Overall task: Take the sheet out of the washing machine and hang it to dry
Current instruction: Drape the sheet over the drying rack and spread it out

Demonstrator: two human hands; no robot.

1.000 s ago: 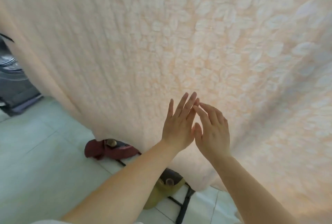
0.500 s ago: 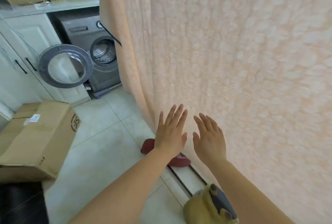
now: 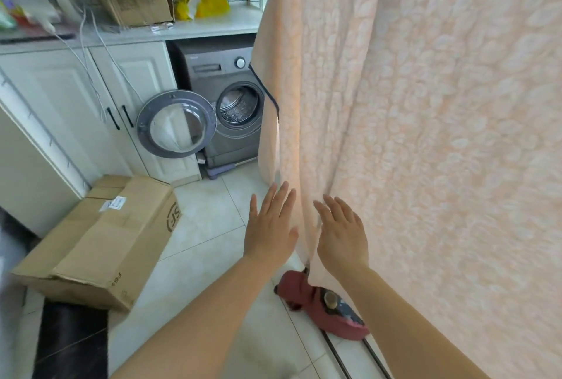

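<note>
The peach textured sheet (image 3: 425,104) is hanging full length down the right side of the room, its left edge falling in front of the grey washing machine (image 3: 225,110), whose round door (image 3: 176,124) is standing open. Both hands are raised flat with fingers straight and spread, gripping nothing: the left hand (image 3: 270,226) is hovering just off the sheet's left edge, the right hand (image 3: 342,234) is lying against the fabric by a vertical fold. A cardboard box (image 3: 100,241) is lying on the tiled floor (image 3: 206,226) to the left, a red slipper (image 3: 322,305) below the sheet's hem.
</note>
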